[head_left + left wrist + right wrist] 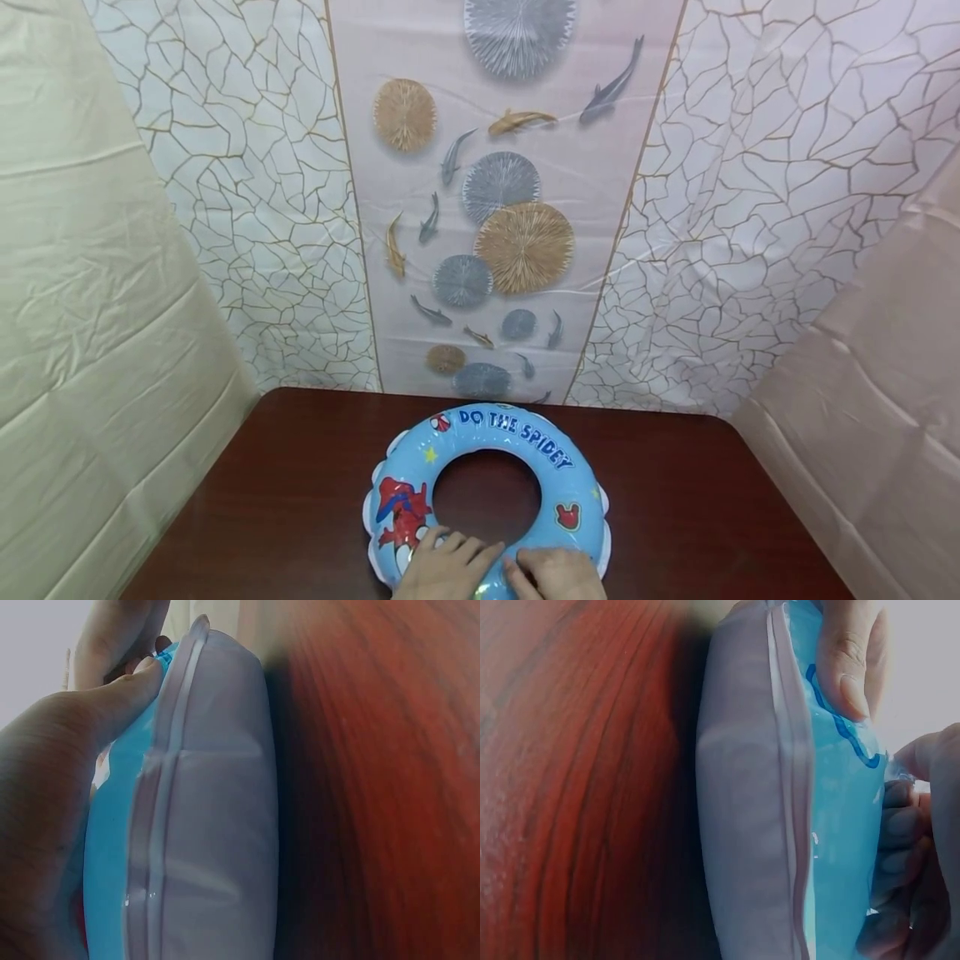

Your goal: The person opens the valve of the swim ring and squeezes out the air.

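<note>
A light-blue inflated swim ring (517, 467) with a white scalloped underside lies flat on the dark wooden table. It carries the words "DO THE SPIDEY" and red cartoon figures. My left hand (448, 567) rests on the near part of the ring, its fingers spread over the top. Its thumb (847, 675) presses the blue vinyl in the right wrist view. Beside it, my right hand (558, 573) has curled fingers and pinches a small clear air valve (900, 772) on the ring. In the head view the valve is hidden by the hands.
The reddish-brown table (285, 492) has rounded far corners. Behind it hangs a patterned cloth (480, 192) with fish and round motifs. Plain beige drapes (90, 333) close off the left side and the right side.
</note>
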{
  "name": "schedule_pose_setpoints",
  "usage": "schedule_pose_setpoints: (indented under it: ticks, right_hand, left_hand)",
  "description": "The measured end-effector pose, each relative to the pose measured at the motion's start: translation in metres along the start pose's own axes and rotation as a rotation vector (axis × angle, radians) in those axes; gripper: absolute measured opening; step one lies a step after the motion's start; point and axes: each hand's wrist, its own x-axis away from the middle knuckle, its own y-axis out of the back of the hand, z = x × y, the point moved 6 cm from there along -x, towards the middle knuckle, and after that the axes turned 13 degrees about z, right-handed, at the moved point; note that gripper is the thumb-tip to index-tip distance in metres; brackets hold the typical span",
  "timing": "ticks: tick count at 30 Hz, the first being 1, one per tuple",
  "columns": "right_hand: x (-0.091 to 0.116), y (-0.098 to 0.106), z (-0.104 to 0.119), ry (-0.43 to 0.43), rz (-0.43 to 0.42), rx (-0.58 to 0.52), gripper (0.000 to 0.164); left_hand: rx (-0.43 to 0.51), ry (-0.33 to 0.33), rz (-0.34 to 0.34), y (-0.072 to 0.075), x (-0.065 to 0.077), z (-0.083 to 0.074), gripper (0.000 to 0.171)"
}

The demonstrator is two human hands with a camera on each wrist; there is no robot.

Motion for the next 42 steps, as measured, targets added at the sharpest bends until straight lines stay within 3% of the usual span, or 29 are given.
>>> schedule_pose_setpoints:
  ticks: [5,10,15,17,19,21,24,27,29,32,36,42]
  right_hand:
    - [0.002,0.0,-0.009,-0.047,0.091,-0.103,0.043]
    - [0.009,0.015,-0.02,-0.045,-0.066,-0.166,0.038]
    - [0.012,0.032,-0.032,-0.01,-0.261,0.0,0.011]
    - [0.012,0.034,-0.039,-0.05,-0.288,0.087,0.026]
    - [0.013,0.031,-0.045,-0.085,-0.265,0.156,0.047]
    - [0.016,0.026,-0.048,-0.12,-0.231,0.192,0.053]
    - [0.023,0.024,-0.043,-0.118,-0.206,0.164,0.04]
    - [0.025,0.025,-0.033,-0.122,-0.122,0.044,0.033]
    - [0.023,0.024,-0.027,-0.121,-0.008,-0.015,0.037]
    - [0.017,0.02,-0.024,-0.092,0.148,-0.027,0.04]
    - [0.012,0.016,-0.025,-0.075,0.265,0.015,0.041]
    - [0.007,0.006,-0.025,-0.153,0.407,0.044,0.057]
  left_hand:
    - [-0.022,0.008,-0.039,0.0,-0.001,-0.004,0.081]
    - [-0.022,0.009,-0.053,0.0,0.0,-0.007,0.087]
    - [-0.021,-0.036,-0.027,0.005,0.002,-0.003,0.088]
    - [-0.01,-0.065,-0.018,0.008,0.005,0.001,0.086]
    - [-0.003,-0.098,-0.035,0.011,0.009,0.007,0.085]
    - [0.011,-0.122,-0.067,0.013,0.015,0.014,0.083]
    - [-0.025,-0.141,-0.133,0.014,0.022,0.021,0.081]
    - [-0.081,-0.121,-0.175,0.013,0.021,0.018,0.078]
    - [-0.106,-0.073,-0.163,0.011,0.018,0.012,0.075]
    - [-0.078,0.024,-0.052,0.01,0.011,0.005,0.069]
    - [0.008,0.112,0.088,0.003,0.004,0.002,0.066]
    - [0.037,0.145,0.12,-0.001,0.002,-0.004,0.067]
